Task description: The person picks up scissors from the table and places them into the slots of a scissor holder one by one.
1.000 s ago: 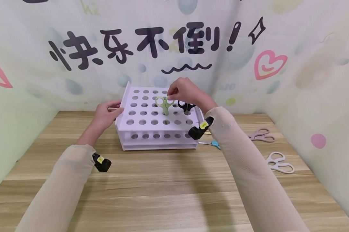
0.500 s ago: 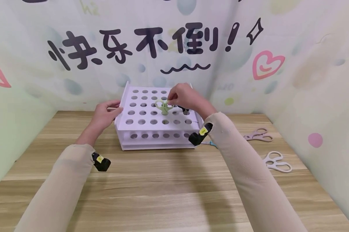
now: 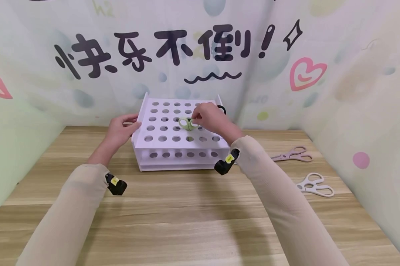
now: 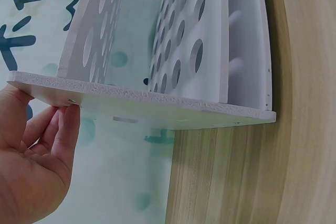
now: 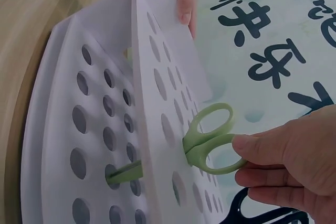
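Note:
A white two-tier rack (image 3: 181, 143) with rows of round holes stands on the table. My right hand (image 3: 210, 117) pinches one handle ring of the green scissors (image 3: 186, 124). Their blades pass down through a hole in the upper tier, and the right wrist view shows the tips at a hole in the lower tier. At the rack's left end, my left hand (image 3: 119, 132) holds the side panel (image 4: 173, 111), fingertips against its outer face. Black-handled scissors (image 5: 262, 211) sit in the upper tier beside my right hand, which partly hides them in the head view.
Mauve scissors (image 3: 296, 154) and white scissors (image 3: 314, 184) lie on the wooden table (image 3: 173, 214) to the right, both partly covered by my right sleeve. A printed cloth wall (image 3: 130, 88) rises close behind the rack.
My right hand has moved down with the green scissors, which have slid deeper through the rack until their handles are near the upper tier. My left hand stays in place.

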`<action>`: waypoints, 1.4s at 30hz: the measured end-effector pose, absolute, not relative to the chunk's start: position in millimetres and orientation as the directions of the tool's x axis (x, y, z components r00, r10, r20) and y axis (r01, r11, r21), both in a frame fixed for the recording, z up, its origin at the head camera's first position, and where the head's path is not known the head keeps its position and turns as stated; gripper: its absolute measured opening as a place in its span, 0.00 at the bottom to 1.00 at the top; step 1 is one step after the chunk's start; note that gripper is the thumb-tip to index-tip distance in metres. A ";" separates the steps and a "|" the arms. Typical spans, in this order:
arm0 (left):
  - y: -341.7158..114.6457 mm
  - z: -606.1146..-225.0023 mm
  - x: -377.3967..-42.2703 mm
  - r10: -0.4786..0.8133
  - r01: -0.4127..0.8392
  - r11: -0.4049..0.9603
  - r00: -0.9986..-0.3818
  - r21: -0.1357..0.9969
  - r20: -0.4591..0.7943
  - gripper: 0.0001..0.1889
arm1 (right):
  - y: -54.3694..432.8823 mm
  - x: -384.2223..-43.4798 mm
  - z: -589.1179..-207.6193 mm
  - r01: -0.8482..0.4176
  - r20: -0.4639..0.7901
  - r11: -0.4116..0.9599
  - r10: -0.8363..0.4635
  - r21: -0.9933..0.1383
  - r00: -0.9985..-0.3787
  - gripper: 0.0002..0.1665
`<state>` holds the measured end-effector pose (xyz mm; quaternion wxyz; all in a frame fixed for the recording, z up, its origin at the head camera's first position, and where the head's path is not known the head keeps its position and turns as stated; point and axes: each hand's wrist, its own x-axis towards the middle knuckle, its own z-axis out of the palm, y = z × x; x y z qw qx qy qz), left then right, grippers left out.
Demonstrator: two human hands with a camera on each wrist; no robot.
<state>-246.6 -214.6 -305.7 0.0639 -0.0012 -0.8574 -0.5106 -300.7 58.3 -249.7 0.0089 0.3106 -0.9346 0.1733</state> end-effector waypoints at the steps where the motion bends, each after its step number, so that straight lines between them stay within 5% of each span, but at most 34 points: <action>1: -214.5 -305.3 -246.8 -0.064 0.068 0.477 -0.992 0.876 0.112 0.26 | 58.6 -300.5 -250.4 -0.578 0.127 0.751 -0.570 -0.321 -0.812 0.08; 42: -213.2 -305.7 -246.5 -0.067 0.052 0.489 -0.993 0.871 0.097 0.27 | 112.0 -286.3 -253.7 -0.572 0.226 0.740 -0.525 -0.354 -0.820 0.10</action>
